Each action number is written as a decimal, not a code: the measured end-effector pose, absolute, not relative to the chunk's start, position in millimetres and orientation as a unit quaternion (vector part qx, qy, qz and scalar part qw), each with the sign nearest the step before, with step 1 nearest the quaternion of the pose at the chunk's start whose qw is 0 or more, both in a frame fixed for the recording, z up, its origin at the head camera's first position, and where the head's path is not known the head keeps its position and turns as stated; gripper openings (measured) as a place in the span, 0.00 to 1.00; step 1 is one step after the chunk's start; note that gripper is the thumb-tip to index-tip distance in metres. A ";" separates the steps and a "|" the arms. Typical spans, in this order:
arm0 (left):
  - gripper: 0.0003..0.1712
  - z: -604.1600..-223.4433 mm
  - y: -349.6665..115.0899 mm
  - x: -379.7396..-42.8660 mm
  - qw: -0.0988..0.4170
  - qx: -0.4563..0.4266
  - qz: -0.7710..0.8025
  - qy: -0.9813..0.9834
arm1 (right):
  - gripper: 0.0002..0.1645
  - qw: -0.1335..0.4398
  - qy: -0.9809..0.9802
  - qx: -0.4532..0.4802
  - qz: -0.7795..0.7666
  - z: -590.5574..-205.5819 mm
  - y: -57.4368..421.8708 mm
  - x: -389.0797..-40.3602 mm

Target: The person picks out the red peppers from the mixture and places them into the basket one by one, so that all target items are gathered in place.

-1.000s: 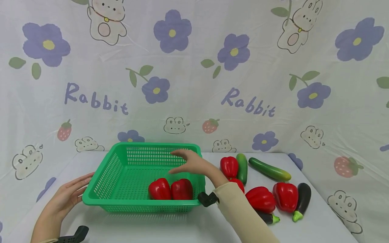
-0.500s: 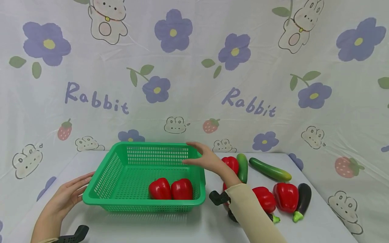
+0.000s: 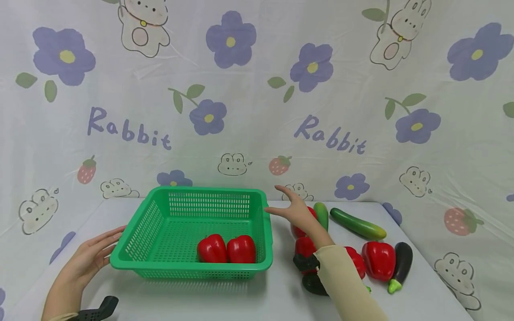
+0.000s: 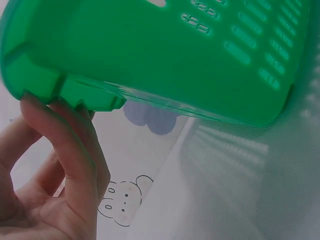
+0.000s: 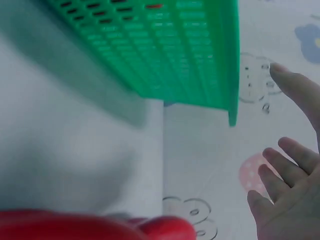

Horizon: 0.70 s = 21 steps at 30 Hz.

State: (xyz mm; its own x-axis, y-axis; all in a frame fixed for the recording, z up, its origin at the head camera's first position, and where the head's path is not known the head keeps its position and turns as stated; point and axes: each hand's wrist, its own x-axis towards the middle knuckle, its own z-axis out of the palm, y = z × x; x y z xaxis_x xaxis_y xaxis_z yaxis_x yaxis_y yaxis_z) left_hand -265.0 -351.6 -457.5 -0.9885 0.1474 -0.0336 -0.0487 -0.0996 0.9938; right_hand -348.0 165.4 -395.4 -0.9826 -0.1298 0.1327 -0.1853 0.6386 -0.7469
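A green plastic basket (image 3: 188, 266) with slotted walls stands on the white table and holds two red bell peppers (image 3: 212, 248) in its near right part. At its left end, my left hand (image 3: 86, 258) touches the rim with extended fingers; in the left wrist view those fingertips (image 4: 32, 102) meet the rim's lower edge. My right hand (image 3: 296, 213) is raised just outside the basket's right end, thumb and fingers spread, holding nothing. The right wrist view shows that spread hand (image 5: 295, 195) apart from the basket wall (image 5: 170, 60).
On the table's right side lie more red bell peppers (image 3: 379, 261), a cucumber (image 3: 357, 224), another green cucumber (image 3: 321, 214) and a dark eggplant (image 3: 400, 263). A second eggplant (image 3: 314, 284) is partly covered by the right sleeve (image 3: 347, 283). A printed cloth (image 3: 249, 89) hangs behind.
My right hand has moved right, from above the basket to outside its right end, its fingers staying spread. My left hand and the two peppers in the basket have stayed put.
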 end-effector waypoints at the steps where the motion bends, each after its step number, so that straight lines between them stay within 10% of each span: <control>1: 0.16 -457.4 -351.5 -265.0 0.066 0.038 0.741 0.667 | 0.50 0.032 -0.905 0.076 0.417 -396.6 168.0 -348.4; 21: 0.17 -458.3 -352.0 -265.0 0.069 0.046 0.749 0.657 | 0.53 0.020 -0.914 0.006 0.406 -427.7 206.8 -354.4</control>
State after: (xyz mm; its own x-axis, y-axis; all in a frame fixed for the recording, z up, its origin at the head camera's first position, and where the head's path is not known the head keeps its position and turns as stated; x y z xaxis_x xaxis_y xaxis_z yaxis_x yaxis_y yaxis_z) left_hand -265.0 -352.0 -458.3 -0.9862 0.1638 -0.0230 -0.0442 -0.1268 0.9909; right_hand -354.4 206.8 -427.7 -0.9991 0.0061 0.0412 -0.0265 0.6702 -0.7417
